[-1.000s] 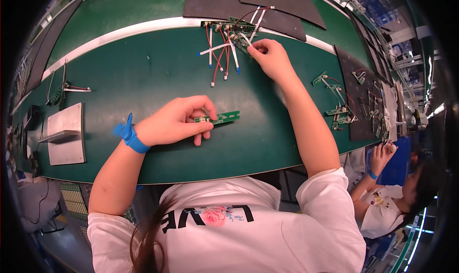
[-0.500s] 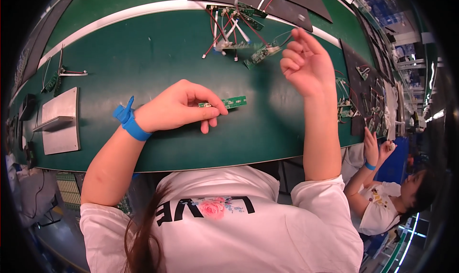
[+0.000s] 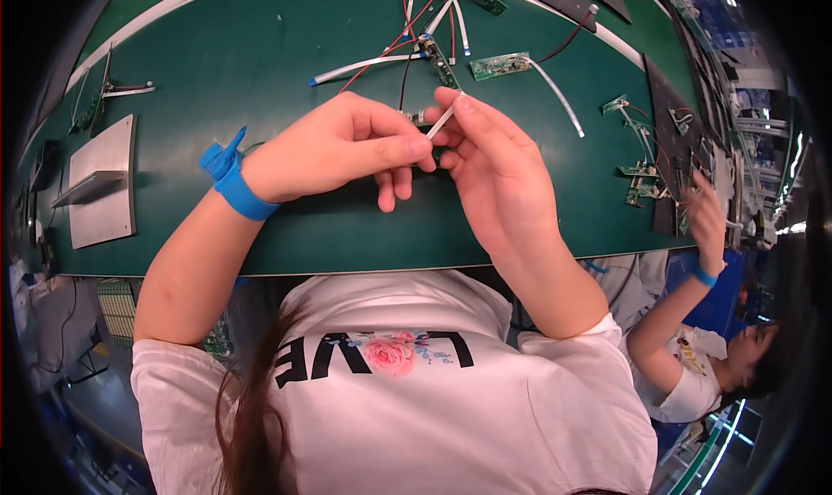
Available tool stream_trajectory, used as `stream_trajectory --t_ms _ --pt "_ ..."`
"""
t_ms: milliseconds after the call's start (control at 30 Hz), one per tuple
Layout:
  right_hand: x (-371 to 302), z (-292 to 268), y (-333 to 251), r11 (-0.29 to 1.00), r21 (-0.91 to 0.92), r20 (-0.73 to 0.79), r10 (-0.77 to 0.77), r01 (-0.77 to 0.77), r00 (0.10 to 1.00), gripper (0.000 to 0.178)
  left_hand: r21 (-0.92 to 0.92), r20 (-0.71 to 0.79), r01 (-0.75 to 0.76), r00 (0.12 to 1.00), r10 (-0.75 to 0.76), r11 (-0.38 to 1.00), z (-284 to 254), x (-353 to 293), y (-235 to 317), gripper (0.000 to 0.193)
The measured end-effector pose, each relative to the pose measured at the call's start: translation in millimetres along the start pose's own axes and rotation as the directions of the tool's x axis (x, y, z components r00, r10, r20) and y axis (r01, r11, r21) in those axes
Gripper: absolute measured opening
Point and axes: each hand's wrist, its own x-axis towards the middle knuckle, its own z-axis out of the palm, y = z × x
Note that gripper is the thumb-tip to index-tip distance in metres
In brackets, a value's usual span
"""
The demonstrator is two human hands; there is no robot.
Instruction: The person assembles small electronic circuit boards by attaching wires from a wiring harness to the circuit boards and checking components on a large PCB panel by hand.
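Note:
My left hand (image 3: 360, 148) and my right hand (image 3: 498, 157) meet over the middle of the green table. A white flat ribbon cable (image 3: 443, 120) spans the gap between them. My right thumb and fingers pinch its upper end; its lower end is at my left thumb and fingertips. My left hand is closed on a narrow green circuit board, mostly hidden by the fingers. Just beyond the hands lies a circuit board (image 3: 438, 61) with white, red and black leads. Right of it is another green board (image 3: 500, 67) with a white ribbon cable (image 3: 559, 98).
A metal plate with an upright fin (image 3: 104, 183) stands at the left. Wired boards (image 3: 100, 105) lie behind it. More boards (image 3: 640, 183) are at the right, by a dark mat (image 3: 663, 140). A co-worker's hand (image 3: 706, 218) reaches in there.
My right hand has come down and left to meet my left hand, and a white ribbon cable now shows between them. A board with a ribbon cable now lies flat at the right. The view has shifted.

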Motion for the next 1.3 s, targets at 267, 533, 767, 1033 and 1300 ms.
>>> stream_trajectory --t_ms 267,533,767,1033,1300 --pt "-7.0 -23.2 10.5 0.884 -0.404 -0.074 -0.289 0.236 0.955 0.022 0.000 0.013 0.078 0.997 -0.078 0.997 0.7 -4.6 -1.6 0.019" --pt "-5.5 -1.0 -15.1 -0.061 -0.662 0.732 -0.263 0.747 0.628 0.016 0.078 0.111 0.176 0.977 -0.184 0.981 -0.1 -12.1 3.2 0.020" --pt "23.3 -3.5 -31.2 0.147 -0.706 0.703 0.026 0.693 0.710 0.009 0.096 0.113 0.198 0.972 -0.208 0.976 -9.3 -12.2 7.3 0.018" --pt "37.7 -15.3 -28.2 0.548 -0.669 0.563 -0.069 0.503 0.824 0.007 -0.010 -0.012 0.019 1.000 -0.019 1.000 -21.0 -12.9 2.0 0.018" --pt "37.7 -17.4 -18.2 0.351 -0.767 0.493 -0.213 0.537 0.844 0.005 -0.169 -0.258 -0.049 0.966 0.004 0.984 -18.8 -11.2 -8.0 0.034"
